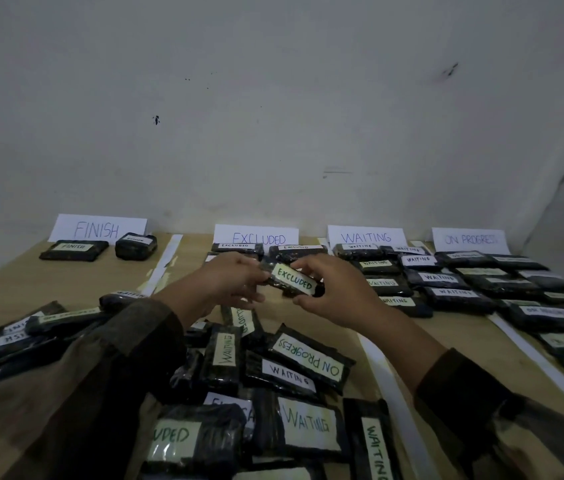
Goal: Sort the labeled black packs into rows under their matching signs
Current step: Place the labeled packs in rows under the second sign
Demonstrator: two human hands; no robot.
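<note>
Gripping the EXCLUDED pack (292,280) at both ends, with left hand (235,278) curled round its left end and right hand (334,292) pinching its right. Held tilted above the surface (65,282), just short of the EXCLUDED sign (256,237), beyond the unsorted heap of packs (273,368).

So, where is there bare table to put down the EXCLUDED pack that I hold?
In the EXCLUDED lane, bare table for the held pack lies in front of the two back packs, between the unsorted pile and the white strip. The widest patch lies before the FINISH packs. The WAITING rows and ON PROGRESS rows are crowded.
</note>
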